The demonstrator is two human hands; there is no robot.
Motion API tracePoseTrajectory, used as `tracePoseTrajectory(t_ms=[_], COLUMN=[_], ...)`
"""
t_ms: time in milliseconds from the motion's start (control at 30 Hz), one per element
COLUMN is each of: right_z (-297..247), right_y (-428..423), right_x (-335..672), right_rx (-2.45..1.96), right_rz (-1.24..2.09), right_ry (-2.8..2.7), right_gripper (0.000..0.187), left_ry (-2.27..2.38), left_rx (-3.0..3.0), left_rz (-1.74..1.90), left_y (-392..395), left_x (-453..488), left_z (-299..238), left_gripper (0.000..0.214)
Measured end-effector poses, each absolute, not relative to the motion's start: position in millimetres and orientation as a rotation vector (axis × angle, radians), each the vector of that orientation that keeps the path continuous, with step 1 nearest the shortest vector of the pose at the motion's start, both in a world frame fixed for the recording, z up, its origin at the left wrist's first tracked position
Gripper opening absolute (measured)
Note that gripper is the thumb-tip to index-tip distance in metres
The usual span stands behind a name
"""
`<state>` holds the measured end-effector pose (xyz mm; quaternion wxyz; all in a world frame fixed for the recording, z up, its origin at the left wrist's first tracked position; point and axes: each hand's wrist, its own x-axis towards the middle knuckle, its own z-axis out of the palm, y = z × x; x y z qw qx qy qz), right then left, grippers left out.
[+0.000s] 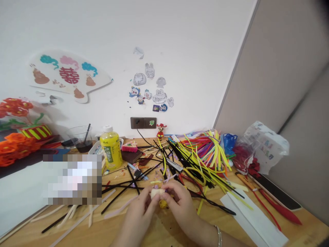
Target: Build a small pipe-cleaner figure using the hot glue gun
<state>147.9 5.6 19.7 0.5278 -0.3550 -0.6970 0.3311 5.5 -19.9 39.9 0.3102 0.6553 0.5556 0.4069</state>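
Both my hands meet low in the middle of the wooden desk (pixel 180 233). Between their fingertips is a small cream roll of pipe cleaner (pixel 156 193), gripped by my left hand (pixel 137 214) and my right hand (pixel 180 206). Just below it, a yellow fuzzy piece (pixel 163 204) shows, partly hidden by my fingers. Loose black pipe cleaners (pixel 120 192) lie to the left of my hands. A pair of scissors (pixel 174 164) rests among the stems beyond my fingertips, and a heap of multicoloured pipe cleaners (pixel 203 154) rises behind them.
A yellow bottle (pixel 111 148) stands at the back beside a glass cup (pixel 81 139). Orange pipe-cleaner flowers (pixel 15 147) sit at the far left. A red-handled tool (pixel 272 202) and white paper strips (pixel 254 219) lie at the right. A pixelated patch covers part of the left.
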Motion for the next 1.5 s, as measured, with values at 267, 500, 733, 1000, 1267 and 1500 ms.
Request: tracePoseTrajectory(t_ms=[267,500,733,1000,1267,1500], right_z=[17.3,19.4,19.6,20.3,18.6,19.8], right_y=[2.6,-3.1,0.2,0.6,1.3,4.0], right_x=[147.7,148.6,150.6,150.2,149.9,148.4], right_rx=[-0.743,-0.708,-0.765,-0.716,-0.693,-0.808], right_rz=[0.616,0.545,0.538,0.529,0.519,0.578], right_ry=[-1.759,-1.825,-1.765,-1.774,-1.798,-1.703], right_gripper=[0.010,0.015,0.013,0.014,0.012,0.011], left_ry=[1.398,1.364,1.715,1.638,1.481,1.770], left_rx=[1.745,1.654,1.800,1.962,2.177,1.974], left_rz=[1.154,1.189,1.206,1.212,1.307,1.410], left_y=[-20.7,-24.2,-24.3,-19.0,-21.0,-13.2], left_x=[9.4,13.0,-3.2,-6.5,-6.3,-17.1], left_z=[24.7,19.0,38.2,37.5,31.3,44.4], left_gripper=[0.026,0.033,0.024,0.024,0.016,0.032])
